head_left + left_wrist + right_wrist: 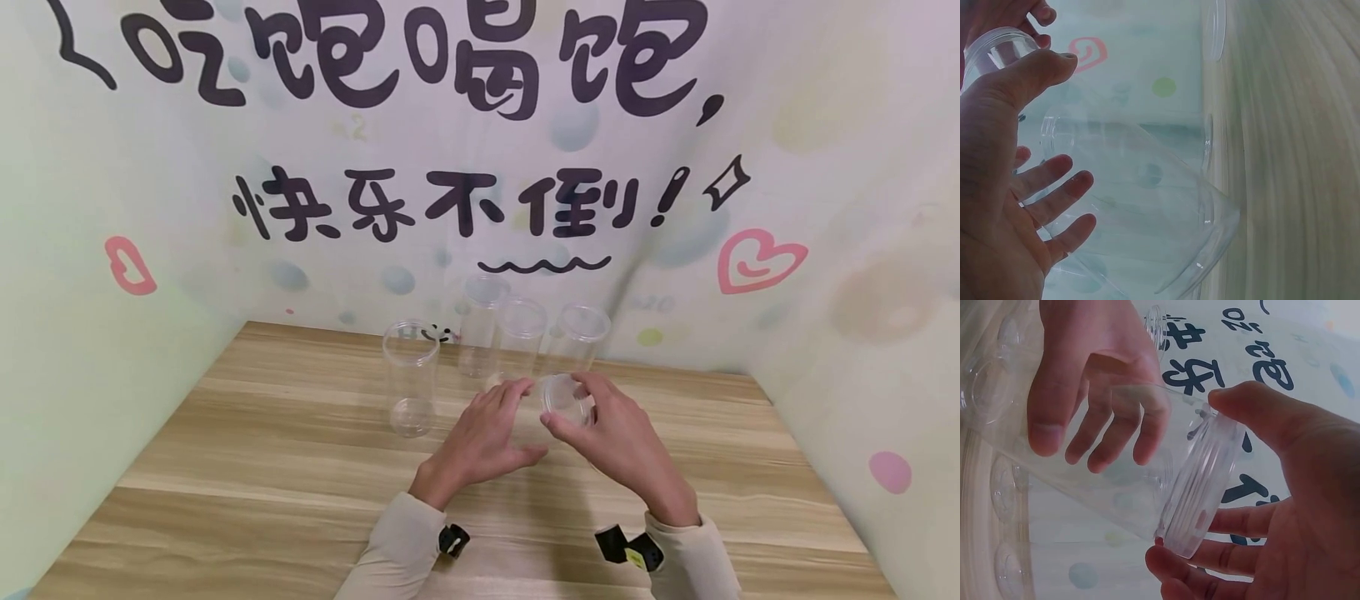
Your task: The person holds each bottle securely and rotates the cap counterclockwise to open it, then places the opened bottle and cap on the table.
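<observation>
A clear plastic jar (1104, 456) hangs tilted above the table, its ribbed lid (1204, 481) at the upper end. My right hand (618, 429) grips it round the lid, thumb on one side and fingers on the other. The lid (564, 400) faces up towards me in the head view. Beside the jar's body, my left hand (483, 437) is held with its fingers spread and loosely bent. In the left wrist view, the jar's lower end (1204, 256) shows beyond those fingers; whether they touch its wall I cannot tell.
A tall clear jar (411, 379) stands to the left on the wooden table (262, 467). Three more clear jars stand near the back wall: one to the left (480, 333), one in the middle (522, 329), one to the right (583, 329). Printed walls enclose the table.
</observation>
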Demonstrator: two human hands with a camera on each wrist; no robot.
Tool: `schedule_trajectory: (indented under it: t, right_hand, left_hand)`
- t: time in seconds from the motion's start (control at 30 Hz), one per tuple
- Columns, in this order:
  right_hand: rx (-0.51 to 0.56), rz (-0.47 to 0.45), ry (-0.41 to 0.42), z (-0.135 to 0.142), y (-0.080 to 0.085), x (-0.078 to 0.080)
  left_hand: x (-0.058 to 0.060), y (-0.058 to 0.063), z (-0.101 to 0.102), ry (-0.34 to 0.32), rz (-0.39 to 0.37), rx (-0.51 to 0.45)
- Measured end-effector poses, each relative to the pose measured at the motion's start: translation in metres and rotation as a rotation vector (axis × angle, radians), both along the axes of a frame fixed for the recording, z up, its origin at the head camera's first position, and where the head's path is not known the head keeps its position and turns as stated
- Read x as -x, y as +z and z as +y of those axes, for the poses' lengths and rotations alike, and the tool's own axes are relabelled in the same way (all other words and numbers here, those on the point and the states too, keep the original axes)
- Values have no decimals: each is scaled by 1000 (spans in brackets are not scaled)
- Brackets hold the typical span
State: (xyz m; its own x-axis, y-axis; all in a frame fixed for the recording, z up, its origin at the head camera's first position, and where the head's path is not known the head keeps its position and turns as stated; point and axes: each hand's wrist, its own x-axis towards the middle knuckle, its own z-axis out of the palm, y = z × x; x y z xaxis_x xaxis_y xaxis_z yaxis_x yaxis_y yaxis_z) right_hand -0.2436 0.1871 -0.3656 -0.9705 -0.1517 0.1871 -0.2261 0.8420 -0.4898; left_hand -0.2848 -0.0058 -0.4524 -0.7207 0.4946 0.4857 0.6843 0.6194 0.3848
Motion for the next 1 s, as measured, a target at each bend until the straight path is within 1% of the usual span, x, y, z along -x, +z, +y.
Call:
schedule_trajectory:
  t: [0.23,0.5,0.7,1.0]
  right_hand:
    - [-20,19,6,0,-1,-2]
    - [-19,45,23,0,-1,-5]
    - [3,68,74,2,-1,-5]
    - [25,66,143,4,0,-3]
  left_hand:
    - [0,0,-1,-13,-13,-2]
    - [-1,1,-3,-23,-36,-18]
    - [-1,2,-3,-24,-48,-22]
    - [1,3,-2,-22,-50,-21]
